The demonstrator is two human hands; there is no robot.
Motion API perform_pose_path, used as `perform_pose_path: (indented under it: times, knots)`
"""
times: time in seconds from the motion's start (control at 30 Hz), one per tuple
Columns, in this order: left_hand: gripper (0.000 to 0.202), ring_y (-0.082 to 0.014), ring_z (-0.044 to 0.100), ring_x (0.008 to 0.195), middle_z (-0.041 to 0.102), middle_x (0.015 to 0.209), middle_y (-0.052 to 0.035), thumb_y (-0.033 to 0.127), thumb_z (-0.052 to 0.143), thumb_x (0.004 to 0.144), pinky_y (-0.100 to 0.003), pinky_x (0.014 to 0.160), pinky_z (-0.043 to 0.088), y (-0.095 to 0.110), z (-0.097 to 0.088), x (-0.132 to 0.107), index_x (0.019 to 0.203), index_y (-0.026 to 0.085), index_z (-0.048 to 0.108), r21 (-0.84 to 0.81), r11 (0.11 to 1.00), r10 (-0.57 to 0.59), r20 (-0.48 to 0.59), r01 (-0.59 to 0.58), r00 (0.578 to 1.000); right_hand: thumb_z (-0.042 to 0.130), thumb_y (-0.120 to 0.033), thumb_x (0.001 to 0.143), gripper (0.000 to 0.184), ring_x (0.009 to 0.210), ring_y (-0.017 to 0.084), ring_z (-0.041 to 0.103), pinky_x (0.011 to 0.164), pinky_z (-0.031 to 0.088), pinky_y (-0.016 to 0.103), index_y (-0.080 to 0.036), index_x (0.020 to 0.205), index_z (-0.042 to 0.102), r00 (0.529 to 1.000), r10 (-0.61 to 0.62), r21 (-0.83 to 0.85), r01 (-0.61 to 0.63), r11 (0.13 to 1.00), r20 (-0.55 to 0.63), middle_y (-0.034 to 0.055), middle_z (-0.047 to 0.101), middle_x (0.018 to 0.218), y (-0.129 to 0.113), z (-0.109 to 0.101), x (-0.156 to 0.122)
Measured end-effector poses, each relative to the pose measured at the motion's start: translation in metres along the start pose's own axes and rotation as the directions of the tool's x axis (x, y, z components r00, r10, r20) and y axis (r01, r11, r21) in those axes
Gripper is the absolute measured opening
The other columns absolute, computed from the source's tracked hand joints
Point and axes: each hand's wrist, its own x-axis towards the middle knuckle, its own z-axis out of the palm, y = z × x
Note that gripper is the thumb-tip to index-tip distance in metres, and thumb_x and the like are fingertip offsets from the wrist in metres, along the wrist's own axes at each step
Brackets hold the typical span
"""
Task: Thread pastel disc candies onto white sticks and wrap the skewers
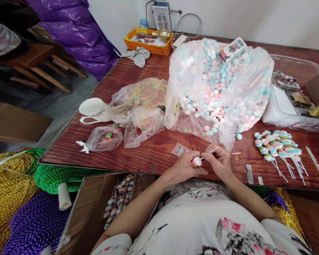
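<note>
Close to the table's front edge, my left hand (185, 167) curls around a small pink-and-white marshmallow candy (196, 162), with some blue and dark colour beside it that I cannot make out. My right hand (220, 161) pinches a thin white stick (213, 150), one end of which points down at the candy; whether it enters the candy is unclear. Just behind my left hand lies a small printed packet (180, 149). To the right, finished-looking skewers of pastel marshmallows and gummies (278, 144) lie in a pile, their white sticks facing me.
A big clear bag of marshmallows (218, 81) with a small box (232, 50) on top fills the back. Leftward are a bag of gummies (146, 95), a white mug (91, 107) and an orange tray (149, 49). A plastic bin (297, 120) stands right; an open carton (87, 209) sits below.
</note>
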Motion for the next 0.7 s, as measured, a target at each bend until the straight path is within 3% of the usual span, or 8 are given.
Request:
perform_pose_path:
  times: [0.1, 0.2, 0.33, 0.47, 0.6, 0.7]
  knots:
    - [0.033, -0.0112, 0.048, 0.065, 0.057, 0.069, 0.0041, 0.04, 0.077, 0.07, -0.022, 0.059, 0.036, -0.002, -0.003, -0.003, 0.087, 0.015, 0.064, 0.026, 0.999, -0.037, 0.006, 0.036, 0.999, 0.07, -0.024, 0.078, 0.018, 0.058, 0.01, 0.049, 0.057, 0.039, 0.024, -0.019, 0.064, 0.061, 0.992, 0.01, 0.081, 0.0, 0.997, -0.127, -0.0042, 0.056, 0.062, -0.006, -0.013, 0.009]
    - [0.026, -0.0104, 0.044, 0.062, 0.056, 0.068, 0.0042, 0.039, 0.071, 0.075, -0.022, 0.057, 0.034, -0.003, -0.001, -0.003, 0.085, 0.016, 0.064, 0.147, 0.988, -0.041, -0.054, 0.049, 0.998, 0.072, -0.023, 0.077, 0.02, 0.055, 0.009, 0.045, 0.054, 0.035, 0.024, -0.019, 0.062, 0.058, 0.984, -0.051, 0.031, 0.057, 0.998, -0.17, -0.0049, 0.053, 0.059, -0.011, -0.02, 0.011]
    - [0.018, -0.0109, 0.046, 0.063, 0.058, 0.069, 0.0033, 0.029, 0.07, 0.073, -0.022, 0.058, 0.034, -0.002, 0.007, -0.001, 0.082, 0.016, 0.062, 0.225, 0.974, 0.018, -0.124, 0.01, 0.992, 0.07, -0.022, 0.079, 0.027, 0.052, 0.008, 0.043, 0.052, 0.033, 0.024, -0.019, 0.058, 0.053, 0.985, -0.13, -0.135, 0.114, 0.984, -0.114, -0.0054, 0.048, 0.055, -0.003, -0.002, -0.003]
    - [0.008, -0.0099, 0.042, 0.057, 0.051, 0.061, 0.0049, 0.018, 0.063, 0.07, -0.022, 0.055, 0.031, -0.001, 0.011, 0.002, 0.07, 0.016, 0.056, 0.238, 0.971, 0.018, -0.14, 0.017, 0.99, 0.066, -0.026, 0.081, 0.03, 0.05, 0.007, 0.041, 0.051, 0.033, 0.023, -0.019, 0.056, 0.051, 0.998, -0.053, -0.13, 0.054, 0.99, 0.016, -0.0057, 0.046, 0.054, 0.017, 0.019, -0.013]
    - [0.012, -0.0101, 0.042, 0.058, 0.052, 0.063, 0.0047, 0.024, 0.066, 0.071, -0.022, 0.055, 0.031, -0.002, 0.005, 0.001, 0.072, 0.016, 0.057, 0.215, 0.975, -0.021, -0.172, 0.058, 0.985, 0.067, -0.03, 0.081, 0.01, 0.059, 0.01, 0.051, 0.057, 0.04, 0.023, -0.02, 0.079, 0.065, 0.993, 0.045, 0.001, -0.045, 0.999, 0.113, -0.0032, 0.059, 0.067, 0.015, 0.007, -0.002]
    - [0.02, -0.0101, 0.042, 0.059, 0.052, 0.063, 0.0048, 0.032, 0.069, 0.073, -0.022, 0.056, 0.03, 0.001, 0.003, 0.001, 0.074, 0.016, 0.059, 0.183, 0.981, -0.04, -0.151, 0.068, 0.988, 0.062, -0.028, 0.086, 0.01, 0.065, 0.011, 0.053, 0.063, 0.043, 0.025, -0.021, 0.081, 0.067, 0.988, -0.039, -0.015, 0.042, 0.999, 0.151, -0.0016, 0.06, 0.071, 0.001, -0.006, 0.008]
